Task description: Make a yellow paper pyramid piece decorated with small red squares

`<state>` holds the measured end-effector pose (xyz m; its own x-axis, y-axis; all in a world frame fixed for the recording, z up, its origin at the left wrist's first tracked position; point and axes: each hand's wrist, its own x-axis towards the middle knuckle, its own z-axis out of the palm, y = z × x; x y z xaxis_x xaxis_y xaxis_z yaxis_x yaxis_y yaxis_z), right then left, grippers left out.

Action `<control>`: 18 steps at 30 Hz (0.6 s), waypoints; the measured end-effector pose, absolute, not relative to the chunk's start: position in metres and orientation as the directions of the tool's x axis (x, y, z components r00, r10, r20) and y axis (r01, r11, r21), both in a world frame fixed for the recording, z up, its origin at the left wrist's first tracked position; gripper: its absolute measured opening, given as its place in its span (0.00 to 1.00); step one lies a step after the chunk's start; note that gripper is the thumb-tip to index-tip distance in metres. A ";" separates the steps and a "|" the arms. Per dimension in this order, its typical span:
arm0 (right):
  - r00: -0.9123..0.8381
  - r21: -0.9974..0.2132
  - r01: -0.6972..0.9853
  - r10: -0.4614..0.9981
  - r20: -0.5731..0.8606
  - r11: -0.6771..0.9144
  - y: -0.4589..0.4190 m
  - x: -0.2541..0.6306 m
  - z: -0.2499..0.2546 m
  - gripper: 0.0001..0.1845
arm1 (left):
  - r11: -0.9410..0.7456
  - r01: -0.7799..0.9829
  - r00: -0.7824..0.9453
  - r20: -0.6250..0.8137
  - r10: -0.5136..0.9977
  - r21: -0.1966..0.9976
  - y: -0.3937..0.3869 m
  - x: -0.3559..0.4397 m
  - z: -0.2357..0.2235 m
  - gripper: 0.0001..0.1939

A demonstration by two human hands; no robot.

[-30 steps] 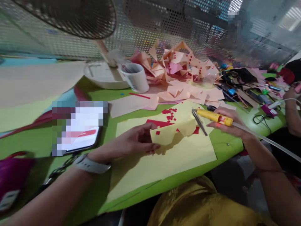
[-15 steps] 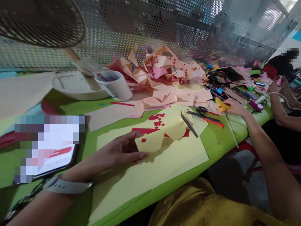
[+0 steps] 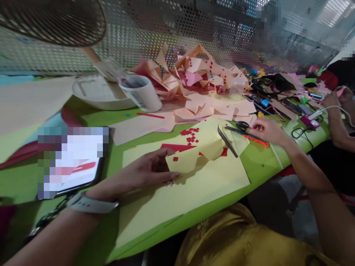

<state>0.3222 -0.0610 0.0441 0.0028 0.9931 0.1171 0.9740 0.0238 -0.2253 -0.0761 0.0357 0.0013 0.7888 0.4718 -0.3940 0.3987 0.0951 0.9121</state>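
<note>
While the left hand (image 3: 155, 168) pinches the folded yellow paper (image 3: 184, 162) near its left end, thumb below and fingers behind, a light, even grip serves best, since a harder squeeze could crease the thin stock. The paper stands partly raised above the large yellow sheet (image 3: 166, 210), with one red square (image 3: 175, 159) on its near face, close to the fingertips. Resting the wrist low, as it is, should steady the piece; the fingers do well to avoid rubbing that square, in case it is only lightly stuck.

Out to the right, the right hand (image 3: 267, 130) has its fingers bent by the scissors (image 3: 244, 124) and the orange-and-black craft knife (image 3: 259, 141). Whether it grips either one cannot be told. Any tool there is better taken by its handle, with the fingertips clear of the blades, and lifted cleanly rather than dragged across the paper. A glue stick (image 3: 277, 156) lies nearer the front edge of the green surface (image 3: 266, 155), where a forearm could knock it.

Between the hands, the tweezers (image 3: 231, 147) lie slanting at the right of the folded piece. They suit the loose red squares (image 3: 185, 132) behind it better than fingers would, picking one at a time. Slow movements matter here, as a sleeve or draught could scatter the small pieces.
</note>
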 end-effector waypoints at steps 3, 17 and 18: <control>-0.104 -0.171 0.981 0.994 -0.038 0.096 -0.057 0.259 0.039 0.14 | 0.135 0.372 0.782 -0.389 0.486 0.918 0.032 -0.074 0.006 0.24; 0.071 -0.563 0.817 0.990 -0.120 -0.127 -0.043 0.249 0.043 0.22 | 0.076 0.286 0.835 -0.287 0.469 0.955 0.033 -0.072 0.001 0.23; 0.071 -0.679 0.718 0.987 -0.144 -0.151 -0.041 0.251 0.044 0.26 | 0.075 0.287 0.834 -0.288 0.471 0.955 0.033 -0.072 0.000 0.23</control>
